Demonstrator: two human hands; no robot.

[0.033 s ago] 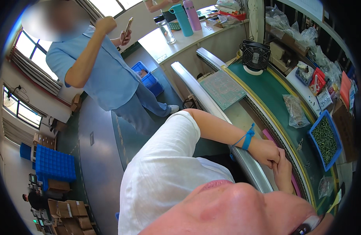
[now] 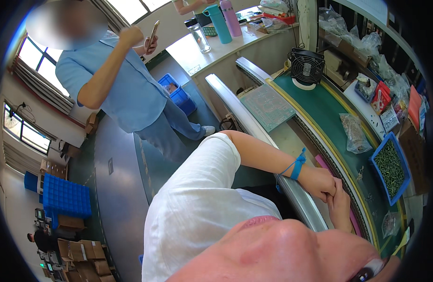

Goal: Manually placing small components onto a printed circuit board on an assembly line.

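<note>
My left hand has a blue wrist strap and reaches over a metal rail. Its fingers are curled in against my right hand. Both hands touch and look closed; the fingers overlap, so anything small between them is hidden. Beneath them runs the edge of the workbench track, with a pink strip beside my right hand. Farther along the rails lies a green circuit board, apart from both hands.
A green belt carries a clear bag of small parts and a black fan. At right stands a blue tray of green components. A person in blue stands at left, holding a phone. Bottles stand on the far table.
The standing person's raised fist has shifted slightly to the right and down. My hands have not visibly moved.
</note>
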